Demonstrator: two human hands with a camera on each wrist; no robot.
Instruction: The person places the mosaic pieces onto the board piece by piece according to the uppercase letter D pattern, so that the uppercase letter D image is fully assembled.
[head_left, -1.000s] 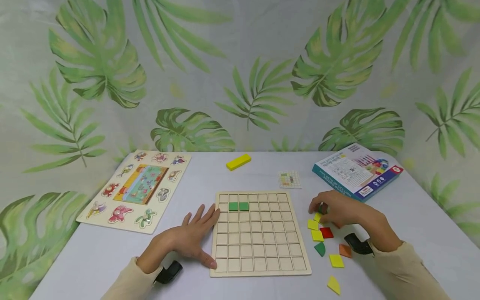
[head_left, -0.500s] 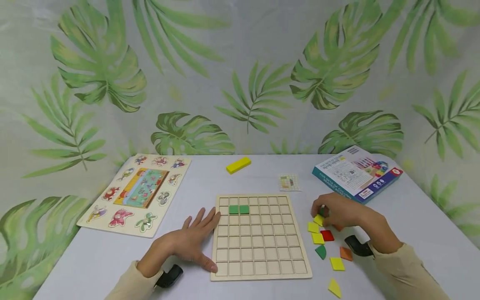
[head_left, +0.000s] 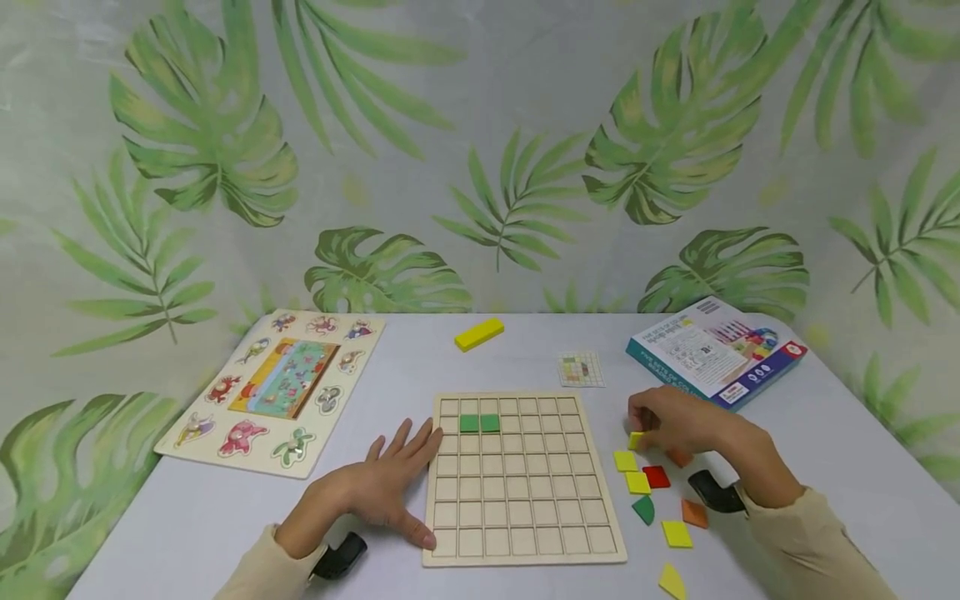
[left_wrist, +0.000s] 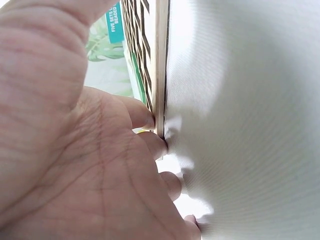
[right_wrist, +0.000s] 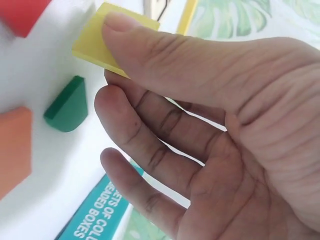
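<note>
While my left hand is lying flat and open on the tabletop, fingers touching the left edge of the wooden grid board, I am steadying that board. Two green squares are sitting in its second row. Just right of the board, my right hand is pinching a yellow square tile between thumb and forefinger, grip closed on it, above the loose coloured pieces. Next, I judge, comes carrying it over an empty cell and lowering it square.
</note>
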